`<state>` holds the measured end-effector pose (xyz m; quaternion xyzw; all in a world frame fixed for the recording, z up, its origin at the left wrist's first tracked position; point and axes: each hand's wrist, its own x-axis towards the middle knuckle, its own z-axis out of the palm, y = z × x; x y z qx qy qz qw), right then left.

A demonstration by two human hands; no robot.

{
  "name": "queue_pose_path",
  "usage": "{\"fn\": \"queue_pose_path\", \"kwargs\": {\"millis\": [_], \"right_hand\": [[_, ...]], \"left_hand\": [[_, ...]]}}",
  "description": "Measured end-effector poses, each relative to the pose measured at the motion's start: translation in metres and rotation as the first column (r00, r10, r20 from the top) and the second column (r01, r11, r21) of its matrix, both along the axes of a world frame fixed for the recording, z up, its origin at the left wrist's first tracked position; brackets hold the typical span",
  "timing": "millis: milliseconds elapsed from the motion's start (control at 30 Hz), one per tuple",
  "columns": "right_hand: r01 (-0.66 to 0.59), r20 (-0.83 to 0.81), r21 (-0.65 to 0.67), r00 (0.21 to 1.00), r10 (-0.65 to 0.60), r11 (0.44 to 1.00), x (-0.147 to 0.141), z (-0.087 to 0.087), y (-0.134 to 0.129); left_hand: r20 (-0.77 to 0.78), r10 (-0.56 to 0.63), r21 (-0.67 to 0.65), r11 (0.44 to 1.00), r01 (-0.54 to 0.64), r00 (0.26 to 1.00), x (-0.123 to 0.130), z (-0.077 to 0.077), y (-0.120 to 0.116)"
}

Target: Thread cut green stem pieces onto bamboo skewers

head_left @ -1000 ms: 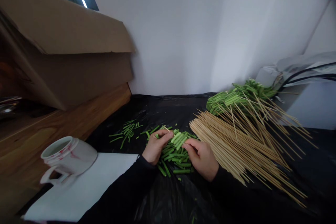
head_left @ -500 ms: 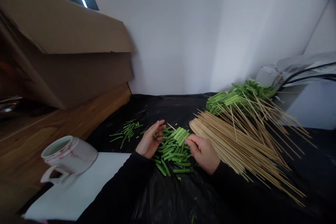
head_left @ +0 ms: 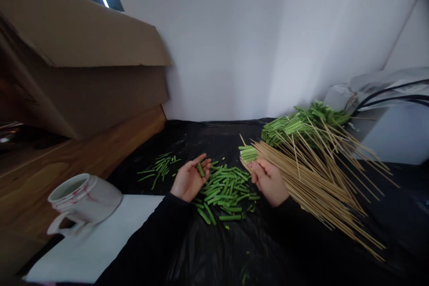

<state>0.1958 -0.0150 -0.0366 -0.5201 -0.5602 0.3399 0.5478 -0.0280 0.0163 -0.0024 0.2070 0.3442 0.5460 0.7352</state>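
My left hand (head_left: 190, 178) is palm up with curled fingers, and a short green stem piece (head_left: 200, 169) lies in it against the fingers. My right hand (head_left: 271, 183) pinches a wooden skewer that carries a row of green stem pieces (head_left: 248, 153); the skewer's tip sticks out beyond them at the upper left. Between and below the hands, a loose pile of cut green stems (head_left: 228, 190) rests on black plastic sheeting (head_left: 214, 136). Many bare skewers (head_left: 318, 187) lie beside my right hand, partly behind it.
Filled green skewers (head_left: 291, 129) are heaped at the back right, near a white box with black cables (head_left: 385, 94). A few stems (head_left: 162, 167) lie at left. A mug (head_left: 89, 199) stands on a white sheet (head_left: 124, 232); a cardboard box (head_left: 100, 76) is behind, against a wall.
My right hand has moved right and slightly up with the loaded skewer, away from the pile. My left hand has stayed nearly in place and turned more palm up, showing the stem piece.
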Motion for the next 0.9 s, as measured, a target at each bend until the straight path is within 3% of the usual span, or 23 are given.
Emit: {"fn": "queue_pose_path", "kwargs": {"millis": [233, 500, 900], "right_hand": [[-0.118, 0.240, 0.108, 0.967, 0.089, 0.987, -0.012, 0.008, -0.016], [-0.204, 0.329, 0.100, 0.931, 0.161, 0.974, -0.014, 0.004, -0.017], [-0.232, 0.418, 0.152, 0.896, 0.151, 0.961, -0.014, 0.006, -0.022]], "left_hand": [[-0.019, 0.069, 0.095, 0.993, -0.067, 0.997, 0.002, -0.005, 0.001], [-0.023, 0.099, 0.072, 0.993, -0.098, 0.995, 0.001, -0.002, 0.001], [-0.056, 0.075, 0.067, 0.995, -0.071, 0.996, 0.001, -0.003, 0.003]]}}
